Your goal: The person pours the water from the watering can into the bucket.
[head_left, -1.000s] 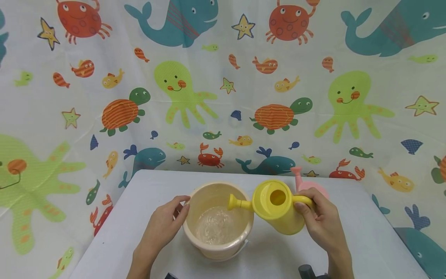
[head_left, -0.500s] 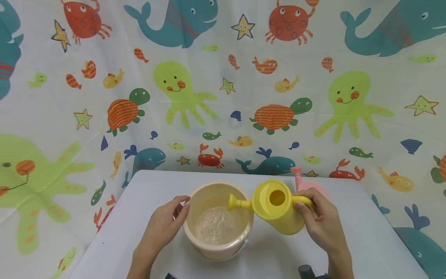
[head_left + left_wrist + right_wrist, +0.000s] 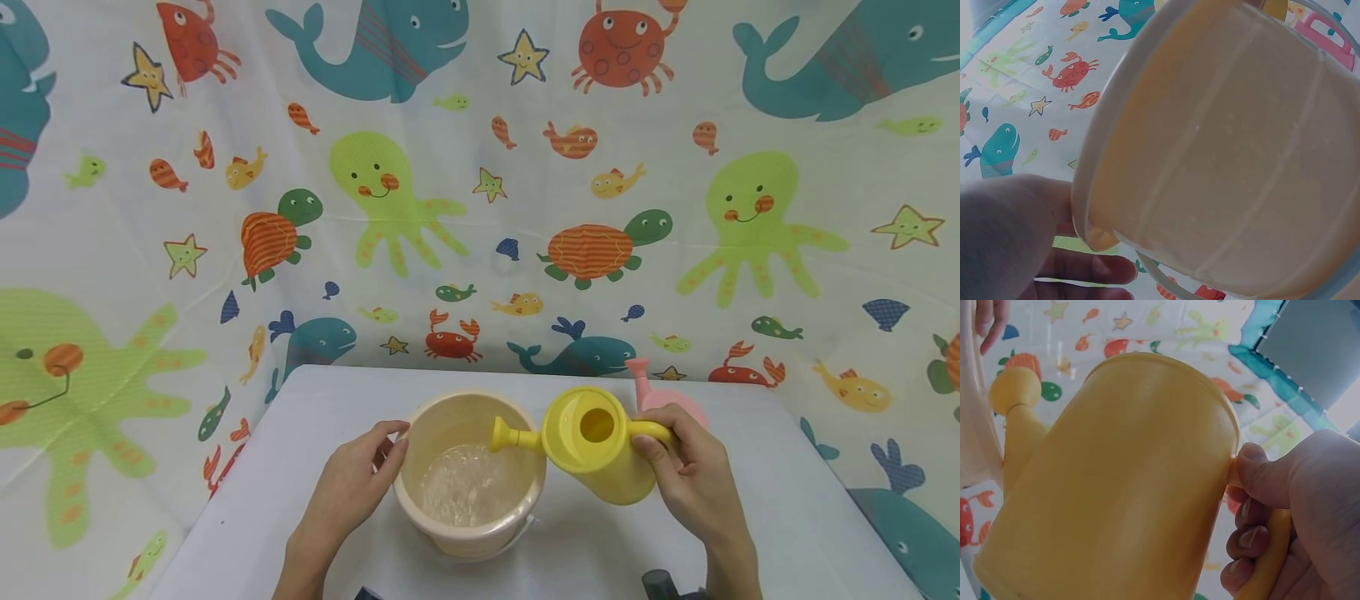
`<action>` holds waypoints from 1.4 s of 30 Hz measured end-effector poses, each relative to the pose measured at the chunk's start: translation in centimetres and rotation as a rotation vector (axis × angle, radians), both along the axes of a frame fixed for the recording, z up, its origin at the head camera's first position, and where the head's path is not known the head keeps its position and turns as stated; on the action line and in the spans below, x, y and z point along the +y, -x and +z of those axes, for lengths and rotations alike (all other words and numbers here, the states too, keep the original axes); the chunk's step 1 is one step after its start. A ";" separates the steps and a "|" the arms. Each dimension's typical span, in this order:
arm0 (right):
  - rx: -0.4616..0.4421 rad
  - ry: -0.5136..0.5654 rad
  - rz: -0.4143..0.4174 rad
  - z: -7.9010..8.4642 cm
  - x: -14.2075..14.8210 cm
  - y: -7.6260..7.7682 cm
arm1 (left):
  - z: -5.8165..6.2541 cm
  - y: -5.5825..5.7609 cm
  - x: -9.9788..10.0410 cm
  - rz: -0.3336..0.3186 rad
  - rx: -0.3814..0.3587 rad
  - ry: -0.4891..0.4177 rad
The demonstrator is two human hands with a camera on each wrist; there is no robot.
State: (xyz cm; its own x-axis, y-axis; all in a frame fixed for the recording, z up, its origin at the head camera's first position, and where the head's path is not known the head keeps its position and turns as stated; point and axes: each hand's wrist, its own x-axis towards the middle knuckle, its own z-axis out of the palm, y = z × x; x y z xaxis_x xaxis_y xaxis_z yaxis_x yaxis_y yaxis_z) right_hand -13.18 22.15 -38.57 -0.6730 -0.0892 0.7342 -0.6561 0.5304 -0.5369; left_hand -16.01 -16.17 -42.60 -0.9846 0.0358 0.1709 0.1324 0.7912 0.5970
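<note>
A cream bucket (image 3: pixel 468 532) with rippling clear water (image 3: pixel 465 492) inside stands on the white table. My left hand (image 3: pixel 348 483) holds the left side of its rim, thumb and index finger at the edge; in the left wrist view the other fingers (image 3: pixel 1094 267) reach out below the rim. My right hand (image 3: pixel 693 475) grips the handle of a yellow watering can (image 3: pixel 611 475), fingers curled round it and thumb near the top of the handle. The can tilts left, its spout head (image 3: pixel 501 435) over the bucket's right rim. The right wrist view shows the can's body (image 3: pixel 1129 475) from below.
A pink watering can (image 3: pixel 671 403) stands behind the yellow one, partly hidden by my right hand. The bucket's handle (image 3: pixel 517 537) hangs down at its front right. A curtain (image 3: pixel 480 233) printed with sea animals hangs behind the table (image 3: pixel 757 467).
Both hands, the bucket and the yellow watering can stay in place. The ripples on the water differ, and the left part of the curtain has shifted to the right.
</note>
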 end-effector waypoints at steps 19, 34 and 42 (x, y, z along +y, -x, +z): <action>-0.011 0.001 -0.005 0.1 0.0 -0.1 | 0.0 0.0 -0.1 -0.004 0.005 0.000; -0.014 0.006 -0.008 -0.1 0.1 0.2 | 0.0 -0.1 -0.1 -0.002 -0.003 -0.001; -0.002 0.001 -0.007 -0.1 0.1 0.1 | 0.1 -0.2 -0.1 0.001 0.000 -0.003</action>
